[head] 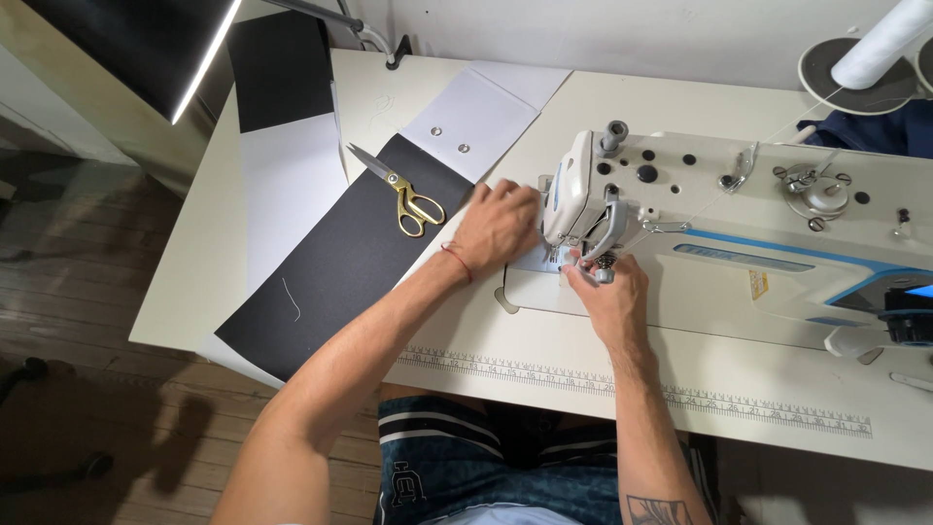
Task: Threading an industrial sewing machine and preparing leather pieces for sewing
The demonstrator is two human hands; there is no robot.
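Working at the needle of the sewing machine [739, 224]: right hand [607, 292] fingers pinched together there, on what I cannot tell. Left hand [498, 226] flat, fingers spread, beside it. Black fabric [330, 262] and scissors [403, 194] lie aside, unsewn.

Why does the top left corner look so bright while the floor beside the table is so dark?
In the head view, a lit strip lamp glares white at the top left, washing out the pale table; the wooden floor lies in shadow. The left hand, right hand and sewing machine are evenly lit and sharp; straight edges bow slightly, wide-lens distortion.
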